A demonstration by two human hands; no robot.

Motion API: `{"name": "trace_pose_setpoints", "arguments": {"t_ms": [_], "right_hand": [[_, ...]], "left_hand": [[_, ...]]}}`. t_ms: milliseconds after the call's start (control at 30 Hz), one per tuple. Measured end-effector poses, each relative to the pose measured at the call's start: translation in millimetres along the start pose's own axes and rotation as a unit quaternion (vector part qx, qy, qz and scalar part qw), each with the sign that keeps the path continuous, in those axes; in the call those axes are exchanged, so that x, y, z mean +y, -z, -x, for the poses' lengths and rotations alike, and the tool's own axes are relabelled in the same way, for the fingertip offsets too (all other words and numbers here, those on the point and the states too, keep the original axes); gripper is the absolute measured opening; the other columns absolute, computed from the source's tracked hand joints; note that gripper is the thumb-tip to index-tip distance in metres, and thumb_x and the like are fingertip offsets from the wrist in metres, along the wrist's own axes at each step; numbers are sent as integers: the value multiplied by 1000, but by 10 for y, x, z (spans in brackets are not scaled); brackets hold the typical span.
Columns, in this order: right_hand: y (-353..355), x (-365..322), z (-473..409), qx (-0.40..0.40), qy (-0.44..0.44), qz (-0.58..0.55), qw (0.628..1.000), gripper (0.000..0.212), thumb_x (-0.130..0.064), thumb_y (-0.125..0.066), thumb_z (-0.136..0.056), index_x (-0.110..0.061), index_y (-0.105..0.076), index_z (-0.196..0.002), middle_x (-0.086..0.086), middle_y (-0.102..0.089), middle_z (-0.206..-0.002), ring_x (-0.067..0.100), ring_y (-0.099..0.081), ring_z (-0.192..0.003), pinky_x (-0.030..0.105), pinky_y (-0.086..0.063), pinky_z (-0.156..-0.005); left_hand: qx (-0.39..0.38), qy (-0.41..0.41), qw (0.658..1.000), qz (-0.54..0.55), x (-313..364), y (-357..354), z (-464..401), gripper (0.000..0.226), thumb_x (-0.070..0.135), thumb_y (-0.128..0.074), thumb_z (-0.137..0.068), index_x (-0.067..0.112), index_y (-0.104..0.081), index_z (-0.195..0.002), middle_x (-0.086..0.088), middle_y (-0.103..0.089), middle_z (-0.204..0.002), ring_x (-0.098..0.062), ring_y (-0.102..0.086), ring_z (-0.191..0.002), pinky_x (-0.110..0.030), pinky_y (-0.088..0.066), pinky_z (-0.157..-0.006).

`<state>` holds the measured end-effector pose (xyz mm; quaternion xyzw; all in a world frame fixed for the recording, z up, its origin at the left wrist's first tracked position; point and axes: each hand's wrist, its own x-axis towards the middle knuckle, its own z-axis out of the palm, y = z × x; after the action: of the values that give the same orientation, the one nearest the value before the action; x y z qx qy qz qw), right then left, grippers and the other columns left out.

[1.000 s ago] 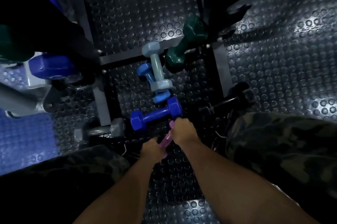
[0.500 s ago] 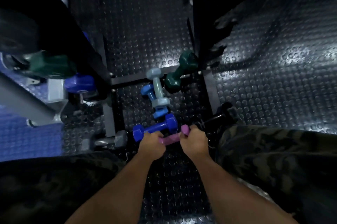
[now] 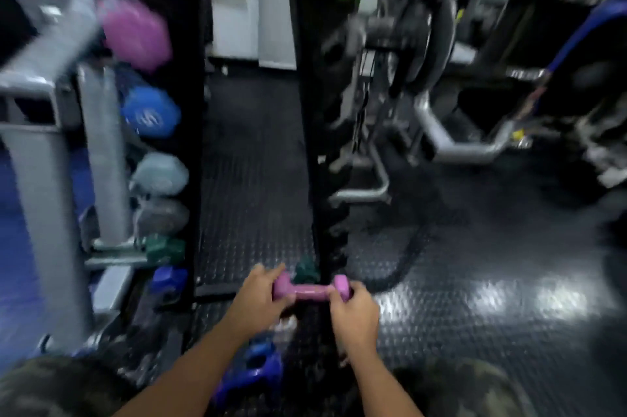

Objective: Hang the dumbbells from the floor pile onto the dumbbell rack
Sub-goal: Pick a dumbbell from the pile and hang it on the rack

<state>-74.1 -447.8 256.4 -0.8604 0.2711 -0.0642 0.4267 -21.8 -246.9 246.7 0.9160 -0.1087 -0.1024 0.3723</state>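
- The pink dumbbell (image 3: 310,288) is held level above the studded black rubber floor (image 3: 475,325).
- The left hand (image 3: 261,294) grips its left head; the right hand (image 3: 354,311) grips its right head.
- The black dumbbell rack (image 3: 195,111) stands just ahead, coloured dumbbells hanging on its left upright.
- A blue dumbbell (image 3: 252,372) lies on the floor below the forearms.

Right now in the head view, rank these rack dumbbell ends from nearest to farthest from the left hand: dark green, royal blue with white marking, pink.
1. Dark green end, low on the rack, left of the left hand.
2. Royal blue end, mid-height.
3. Pink end, higher still.
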Motion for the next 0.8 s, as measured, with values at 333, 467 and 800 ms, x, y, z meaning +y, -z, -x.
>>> {"name": "trace_pose_setpoints", "arguments": {"t_ms": [333, 467, 800], "right_hand": [[1598, -1608, -323, 92, 204, -96, 970, 23, -39, -72, -93, -34, -75, -115, -15, -76, -93, 4, -69, -90, 33, -55, -89], [1985, -2033, -446, 129, 266, -130, 946, 21, -34, -76, -92, -36, -76, -113, -23, -70, -88, -4, -63, -86, 27, -48, -84], [2313, -2700, -1022, 91, 304, -179, 931, 35, -24, -84, -86, -25, -77, -120, -21, -74, -90, -5, -69, -87, 23, -56, -87]], "left_hand": [[-79, -128, 941, 305, 1411, 1480, -103, 77, 14, -89, -81, 28, -52, -148, -3, -64, -142, -17, -64, -127, -29, -52, -103], [-58, -198, 935, 288, 1951, 1913, -144, 80, 1, -89, -73, 24, -58, -143, -14, -69, -132, -27, -69, -118, -35, -55, -100], [151, -322, 934, 40, 2651, 2271, -345, 67, 29, -98, -56, 46, -66, -113, 8, -70, -104, -7, -68, -84, -32, -59, -80]]}}
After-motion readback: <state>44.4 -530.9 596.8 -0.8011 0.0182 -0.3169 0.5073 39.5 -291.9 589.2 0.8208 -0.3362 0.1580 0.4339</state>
